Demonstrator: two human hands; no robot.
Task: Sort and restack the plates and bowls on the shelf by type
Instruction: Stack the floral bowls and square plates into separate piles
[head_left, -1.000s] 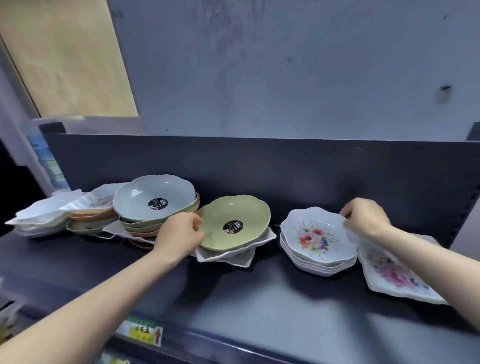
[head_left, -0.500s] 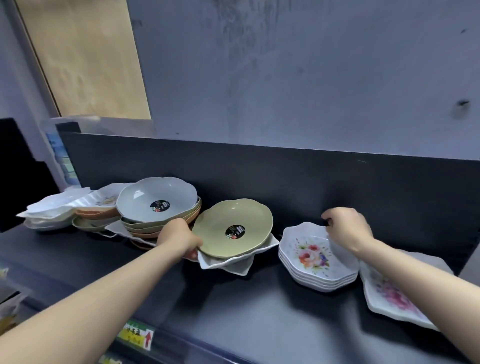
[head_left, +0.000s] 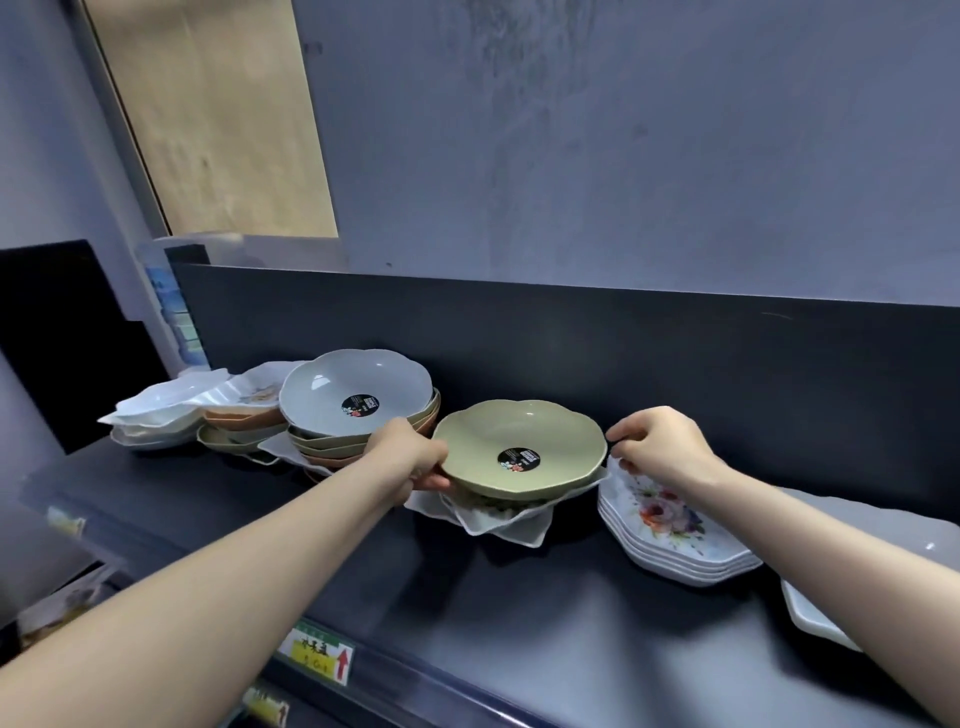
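On the dark shelf (head_left: 519, 613), the green bowl (head_left: 519, 447) lies between both hands: left hand (head_left: 410, 457) grips its left rim, right hand (head_left: 654, 447) pinches the right rim (white plates (head_left: 493, 519) beneath).

Just two bare forearms coming in from the bottom corners, no sleeves, no watch or rings that I can see on the left hand (head_left: 410, 460) or right hand (head_left: 662, 449).
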